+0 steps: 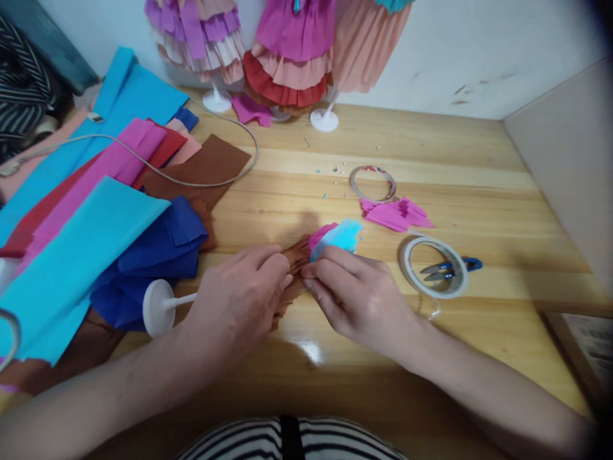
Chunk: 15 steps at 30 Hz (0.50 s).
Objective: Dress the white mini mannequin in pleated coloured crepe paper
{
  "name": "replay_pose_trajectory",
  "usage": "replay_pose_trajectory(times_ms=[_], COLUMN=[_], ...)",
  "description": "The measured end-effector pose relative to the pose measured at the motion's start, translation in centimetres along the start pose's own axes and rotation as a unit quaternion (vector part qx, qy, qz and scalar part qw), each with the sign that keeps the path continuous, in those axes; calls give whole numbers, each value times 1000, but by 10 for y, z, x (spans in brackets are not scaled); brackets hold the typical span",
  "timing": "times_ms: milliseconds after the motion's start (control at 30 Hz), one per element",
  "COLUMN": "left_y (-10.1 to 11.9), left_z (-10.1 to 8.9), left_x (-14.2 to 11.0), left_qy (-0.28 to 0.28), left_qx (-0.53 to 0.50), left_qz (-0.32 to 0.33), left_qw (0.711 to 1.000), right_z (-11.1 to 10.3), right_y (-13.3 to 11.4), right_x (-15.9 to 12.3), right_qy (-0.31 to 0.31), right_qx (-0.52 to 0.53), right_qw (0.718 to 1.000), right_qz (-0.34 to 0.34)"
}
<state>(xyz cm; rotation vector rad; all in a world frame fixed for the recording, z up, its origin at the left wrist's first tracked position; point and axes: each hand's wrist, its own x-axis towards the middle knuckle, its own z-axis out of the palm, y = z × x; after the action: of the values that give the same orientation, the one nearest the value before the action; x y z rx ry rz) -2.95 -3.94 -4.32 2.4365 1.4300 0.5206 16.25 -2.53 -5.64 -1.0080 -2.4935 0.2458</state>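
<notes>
A small paper dress on a white stand (pixel 158 308) lies on its side between my hands, its rod running under my left wrist. Its light blue and pink top (pixel 345 235) points right. My left hand (pixel 242 291) is closed on the gathered brown crepe paper (pixel 297 254) of the skirt. Beside it, my right hand (pixel 357 297) pinches the brown paper just below the light blue part. The palms and part of the skirt are hidden behind my fingers.
Folded crepe paper (pixel 90 249) heaps up on the left, crossed by a grey cable (pixel 191 184). Rolls of tape (pixel 407 262) (pixel 354 185), blue-handled snips (pixel 473 264) and a pink scrap (pixel 395 214) lie right. Dresses on stands (pixel 292 25) line the wall.
</notes>
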Motion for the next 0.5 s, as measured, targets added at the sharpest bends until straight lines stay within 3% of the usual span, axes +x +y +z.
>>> replay_pose_trajectory(times_ms=[500], left_y=[1], left_z=[3], left_x=[-1], left_qy=[-6], left_qx=[-35], left_qz=[-14], left_qw=[999], right_z=[5], right_y=[1], right_x=[2], right_qy=[1], right_qx=[9], right_qw=[999], right_qz=[39])
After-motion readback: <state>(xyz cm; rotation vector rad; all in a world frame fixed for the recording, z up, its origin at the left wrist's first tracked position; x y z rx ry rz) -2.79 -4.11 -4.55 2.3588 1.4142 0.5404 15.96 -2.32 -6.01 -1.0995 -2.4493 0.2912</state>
